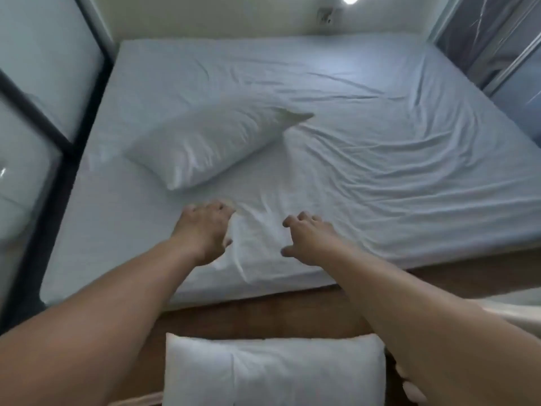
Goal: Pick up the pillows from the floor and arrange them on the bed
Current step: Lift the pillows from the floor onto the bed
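One plump white pillow (205,148) is seen lying askew on the pale-sheeted bed (380,171); another white pillow (275,373) remains on the brown floor (263,315). The left hand (202,230) and right hand (310,235) are held spread and empty. Left skewed, the arrangement could be judged untidy.
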`<state>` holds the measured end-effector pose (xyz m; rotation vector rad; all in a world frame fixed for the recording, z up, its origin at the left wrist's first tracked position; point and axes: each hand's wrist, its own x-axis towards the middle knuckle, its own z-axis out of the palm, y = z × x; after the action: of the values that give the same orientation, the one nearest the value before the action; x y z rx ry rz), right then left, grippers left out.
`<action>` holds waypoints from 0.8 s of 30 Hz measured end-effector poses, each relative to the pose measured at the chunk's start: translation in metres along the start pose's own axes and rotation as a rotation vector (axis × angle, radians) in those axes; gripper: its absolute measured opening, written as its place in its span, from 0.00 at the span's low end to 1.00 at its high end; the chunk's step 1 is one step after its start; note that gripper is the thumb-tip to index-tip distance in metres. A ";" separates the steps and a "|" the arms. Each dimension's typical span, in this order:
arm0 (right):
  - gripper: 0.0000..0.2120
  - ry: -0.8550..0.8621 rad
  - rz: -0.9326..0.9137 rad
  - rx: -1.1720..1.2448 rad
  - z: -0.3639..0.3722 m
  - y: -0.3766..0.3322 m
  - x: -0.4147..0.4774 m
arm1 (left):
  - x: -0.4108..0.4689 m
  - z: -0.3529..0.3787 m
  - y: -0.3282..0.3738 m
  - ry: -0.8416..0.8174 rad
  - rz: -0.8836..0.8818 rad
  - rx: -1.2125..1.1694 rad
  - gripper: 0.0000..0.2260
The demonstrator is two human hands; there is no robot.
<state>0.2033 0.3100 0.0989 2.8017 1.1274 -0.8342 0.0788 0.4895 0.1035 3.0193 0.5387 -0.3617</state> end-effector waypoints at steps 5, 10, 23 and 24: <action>0.35 -0.214 0.007 -0.015 0.122 0.051 -0.005 | -0.032 0.137 0.052 -0.289 0.117 -0.141 0.31; 0.42 -0.466 0.017 -0.035 0.266 0.092 -0.009 | -0.063 0.273 0.081 -0.537 0.178 -0.155 0.43; 0.23 -0.485 -0.104 -0.019 0.429 0.096 -0.012 | -0.104 0.404 0.076 -0.626 0.176 -0.126 0.24; 0.21 -0.507 -0.130 -0.026 0.414 0.090 -0.024 | -0.113 0.388 0.073 -0.625 0.195 -0.134 0.23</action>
<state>0.0509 0.1458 -0.2614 2.3017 1.2128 -1.4194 -0.0843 0.3467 -0.2451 2.5868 0.2022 -1.1358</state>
